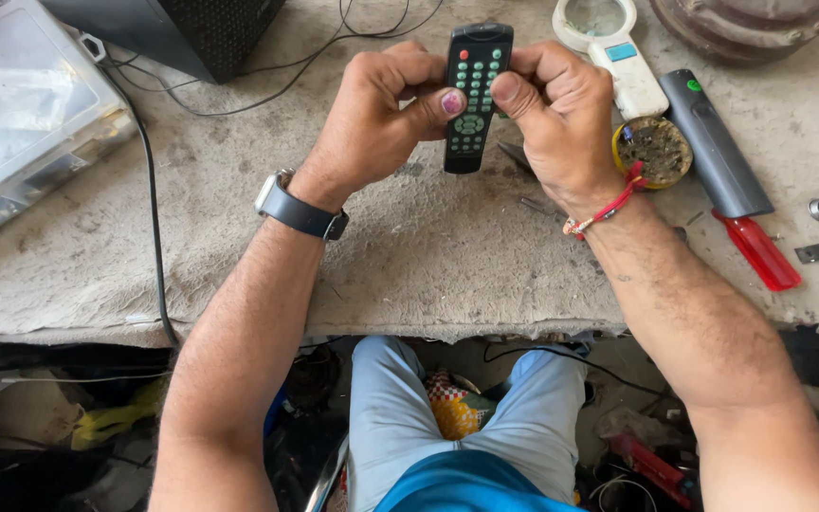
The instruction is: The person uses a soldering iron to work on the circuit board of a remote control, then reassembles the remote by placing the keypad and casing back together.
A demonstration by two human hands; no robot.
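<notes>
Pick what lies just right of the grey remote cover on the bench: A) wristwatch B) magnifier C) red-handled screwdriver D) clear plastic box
C: the red-handled screwdriver lies at the lower right end of the grey remote cover; the magnifier is to its left.

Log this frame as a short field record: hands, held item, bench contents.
left hand: grips remote's left edge, thumb on keypad
right hand: grips remote's right edge, thumb on keypad
held item: black remote control, buttons facing up
right of hands: magnifier, round tin, grey remote cover, red-handled screwdriver
left of hands: clear plastic box, black cable
surface: grey workbench
</notes>
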